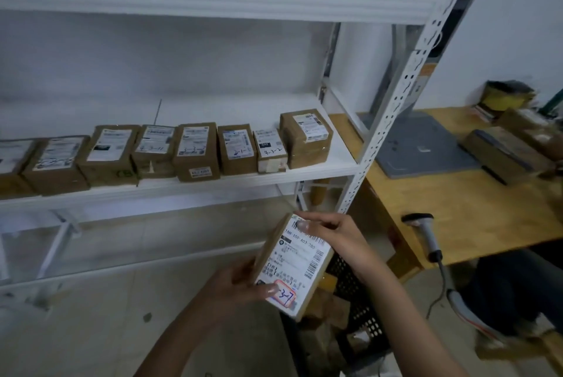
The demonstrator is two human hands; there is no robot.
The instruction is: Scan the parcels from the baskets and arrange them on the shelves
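You hold one parcel [292, 264] with two hands, near and low, above one black basket [362, 318]. Your left hand [240, 283] grips its near left edge, and your right hand [332, 233] pinches its far corner. Eight parcels [198, 151] stand in a row on the white shelf [274, 177], farther off to the left. One scanner [425, 233] lies on the wooden table [472, 209] to the right.

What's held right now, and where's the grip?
One labelled parcel, in both hands: left hand grips its lower-left corner, right hand its top end.
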